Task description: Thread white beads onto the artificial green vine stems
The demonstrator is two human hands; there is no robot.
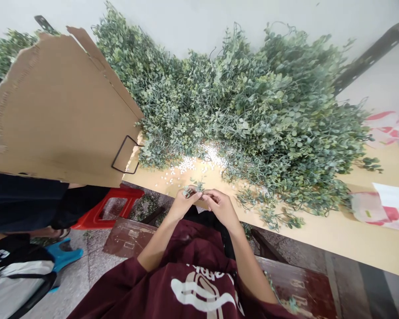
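Observation:
My left hand (182,203) and my right hand (221,204) meet at the near edge of a pale wooden table (335,230). Both are closed in a pinch on a small green artificial sprig (193,189) held between them. Just beyond the hands, small white beads (186,167) lie scattered on the table. A large heap of artificial green foliage (246,115) fills the table behind them, up to the wall.
A big sheet of brown cardboard (60,110) with a black wire loop stands at the left. Red-and-white plastic bags (379,208) lie at the right. A red stool (109,208), a blue stool and a person's dark clothing are at the lower left.

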